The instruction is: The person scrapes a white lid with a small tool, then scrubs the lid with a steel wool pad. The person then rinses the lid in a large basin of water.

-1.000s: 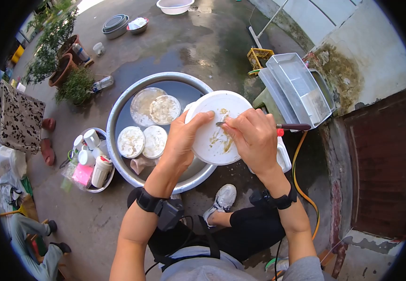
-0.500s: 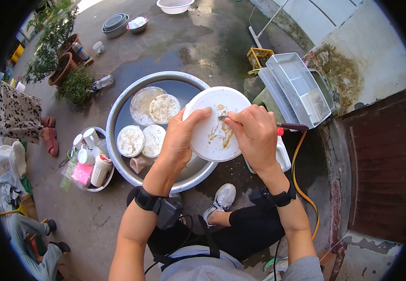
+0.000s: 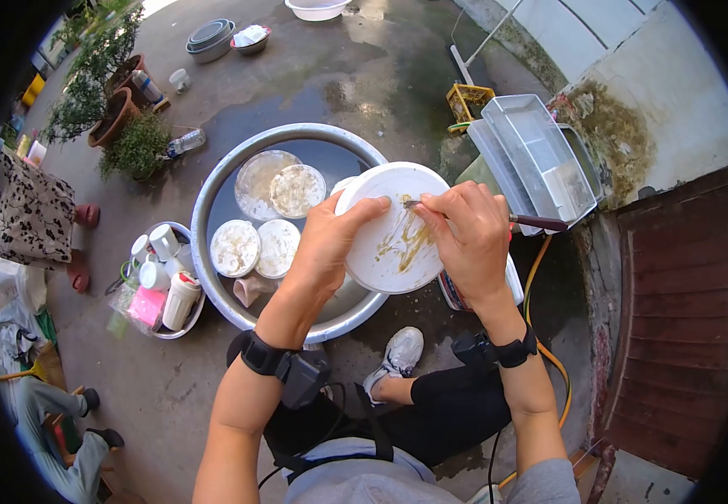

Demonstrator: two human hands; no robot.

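Damp concrete yard (image 3: 150,386), and by the big basin (image 3: 199,227) the left hand (image 3: 328,242) has its fingers gripping a white disc (image 3: 387,248), probably for steadiness, right hand (image 3: 469,231) pinching a slim tool (image 3: 542,223)

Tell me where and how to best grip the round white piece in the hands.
I'd take the round white piece by its left rim, coming from the left, thumb on its face, as the left hand does. Brown streaks mark its upturned face, where the right hand holds the dark-handled tool; gripping at left should keep clear of both.
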